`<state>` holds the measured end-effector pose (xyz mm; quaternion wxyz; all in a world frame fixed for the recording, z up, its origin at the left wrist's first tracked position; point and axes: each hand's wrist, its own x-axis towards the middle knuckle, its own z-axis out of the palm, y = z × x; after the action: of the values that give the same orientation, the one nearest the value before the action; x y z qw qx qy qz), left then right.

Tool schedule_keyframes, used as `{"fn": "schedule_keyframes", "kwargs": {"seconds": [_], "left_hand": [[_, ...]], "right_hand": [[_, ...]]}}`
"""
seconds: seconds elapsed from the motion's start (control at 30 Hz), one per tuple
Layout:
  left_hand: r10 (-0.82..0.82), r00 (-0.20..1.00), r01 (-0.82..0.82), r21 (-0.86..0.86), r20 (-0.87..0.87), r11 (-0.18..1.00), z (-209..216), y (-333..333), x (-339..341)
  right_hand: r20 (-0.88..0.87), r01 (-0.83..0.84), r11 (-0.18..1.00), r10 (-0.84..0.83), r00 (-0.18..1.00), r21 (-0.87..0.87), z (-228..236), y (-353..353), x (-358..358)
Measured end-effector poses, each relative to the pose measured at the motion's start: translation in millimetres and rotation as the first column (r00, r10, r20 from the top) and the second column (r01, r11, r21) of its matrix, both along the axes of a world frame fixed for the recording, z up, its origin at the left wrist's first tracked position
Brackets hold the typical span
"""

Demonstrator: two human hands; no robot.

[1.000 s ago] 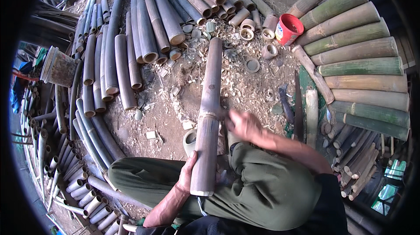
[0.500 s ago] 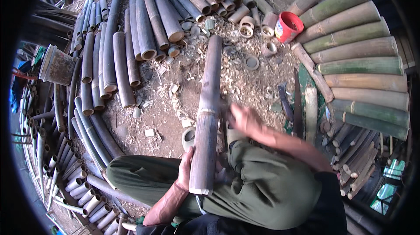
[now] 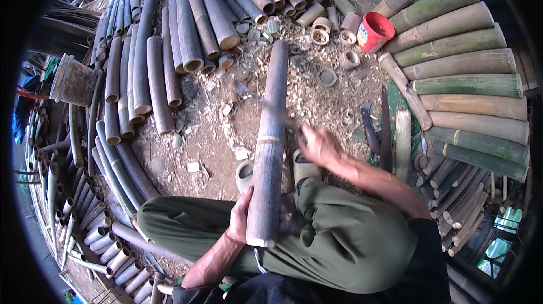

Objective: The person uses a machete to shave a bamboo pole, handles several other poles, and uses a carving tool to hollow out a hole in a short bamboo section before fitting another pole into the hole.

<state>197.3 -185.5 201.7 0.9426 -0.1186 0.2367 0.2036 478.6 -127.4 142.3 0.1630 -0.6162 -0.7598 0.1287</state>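
Note:
A greyish-brown bamboo pole (image 3: 268, 162) slants away from my lap, its pale cut end near me and a raised node ring around its middle. My left hand (image 3: 240, 218) is closed around its left side close to the near end. Just right of the node, my right hand (image 3: 322, 146) is clenched on something dark and blurred by motion, whose kind I cannot make out. A faint smear from it reaches the pole above the node. My legs in green trousers (image 3: 350, 236) lie beneath the pole's near end.
Many bamboo poles (image 3: 186, 26) lie at the far left, and thick green and tan ones (image 3: 464, 86) fan out at right. A red bucket (image 3: 374, 32) stands far right. A dark-handled tool (image 3: 369, 128) and a long dark blade (image 3: 386, 131) lie right of my hand. Chips litter the ground.
My right hand has moved slightly right and towards me beside the pole. My left hand keeps its hold, and the pole has hardly shifted.

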Motion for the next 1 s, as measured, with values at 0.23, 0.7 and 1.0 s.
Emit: {"fn": "schedule_keyframes", "kwargs": {"seconds": [0.23,0.7,1.0], "left_hand": [[-0.079,0.996,0.080,0.015,-0.046,0.997,2,13,9],[-0.031,0.998,0.033,-0.023,0.052,0.999,-7,2,15],[-0.058,0.998,0.059,0.036,-0.020,0.998,-14,7,-2]], "right_hand": [[-0.218,0.202,0.966,-0.234,0.948,-0.162,15,12,-2],[-0.117,-0.026,0.991,0.041,0.992,0.129,-3,-5,1],[-0.294,0.095,0.995,-0.082,0.952,0.030,-4,9,-20]]}}
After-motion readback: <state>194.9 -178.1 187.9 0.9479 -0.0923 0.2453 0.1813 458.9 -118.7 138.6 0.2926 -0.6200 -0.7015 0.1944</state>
